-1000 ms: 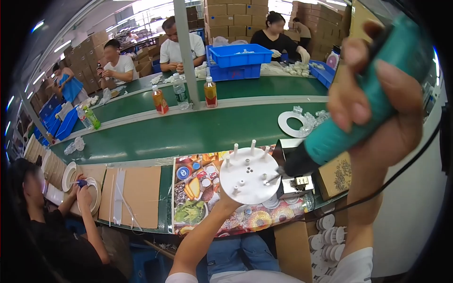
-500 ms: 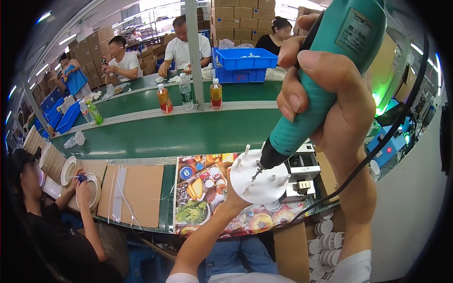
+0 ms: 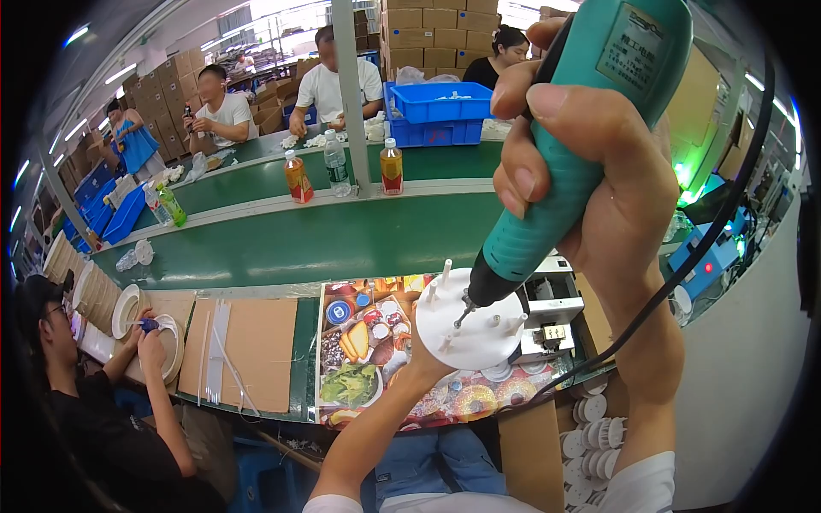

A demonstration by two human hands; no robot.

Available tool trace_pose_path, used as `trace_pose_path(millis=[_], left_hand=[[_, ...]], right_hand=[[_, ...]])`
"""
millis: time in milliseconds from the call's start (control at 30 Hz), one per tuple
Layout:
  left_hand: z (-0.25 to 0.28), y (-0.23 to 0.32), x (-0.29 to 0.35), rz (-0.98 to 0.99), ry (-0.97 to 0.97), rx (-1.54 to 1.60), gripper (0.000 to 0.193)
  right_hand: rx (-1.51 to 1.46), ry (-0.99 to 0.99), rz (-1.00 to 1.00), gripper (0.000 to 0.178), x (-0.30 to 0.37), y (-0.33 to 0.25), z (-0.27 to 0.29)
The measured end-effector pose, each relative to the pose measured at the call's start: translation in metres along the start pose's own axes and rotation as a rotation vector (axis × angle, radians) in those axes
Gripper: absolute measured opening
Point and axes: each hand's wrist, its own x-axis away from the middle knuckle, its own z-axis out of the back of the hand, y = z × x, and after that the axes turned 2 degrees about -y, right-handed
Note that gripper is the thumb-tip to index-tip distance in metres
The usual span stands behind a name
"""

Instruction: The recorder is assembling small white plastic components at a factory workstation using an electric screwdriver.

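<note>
A green electric screwdriver (image 3: 547,179) with a black nose is gripped in my right hand (image 3: 611,162), tilted down to the left. Its thin metal bit (image 3: 463,316) meets the upper face of a round white plastic disc (image 3: 466,346), at or very close to a small screw spot. Several white posts stand up from the disc. My left hand (image 3: 425,363) holds the disc from its near left edge; most of its fingers are hidden underneath. Below lies a mat printed with food pictures (image 3: 355,342).
A black cable (image 3: 676,278) runs past my right forearm. Right of the disc sits a metal fixture (image 3: 552,312). An open carton (image 3: 590,445) of white round parts stands below. Cardboard (image 3: 244,350) and a co-worker (image 3: 111,402) are at left; bottles (image 3: 392,168) stand beyond the green belt (image 3: 325,235).
The screwdriver and my right hand have shifted slightly left. The disc stays almost in place in my left hand, with the bit still at the same spot.
</note>
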Motion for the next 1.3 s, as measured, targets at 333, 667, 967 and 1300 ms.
trace_pose_path(millis=[333,667,967,1300], left_hand=[[0.002,0.012,0.003,0.192,-0.047,0.276,0.041],[0.025,0.089,-0.036,0.190,-0.453,-0.618,0.041],[0.012,-0.035,0.027,0.331,0.063,0.730,0.053],[0.017,-0.049,0.012,-0.130,0.000,-0.388,0.068]], right_hand=[[0.001,0.120,-0.054,0.047,0.006,-0.015,-0.019],[-0.166,-0.038,0.009,0.036,0.005,-0.007,-0.016],[0.071,-0.095,0.295,0.016,-0.009,0.023,-0.024],[0.026,-0.129,0.209,0.028,-0.007,0.014,-0.024]])
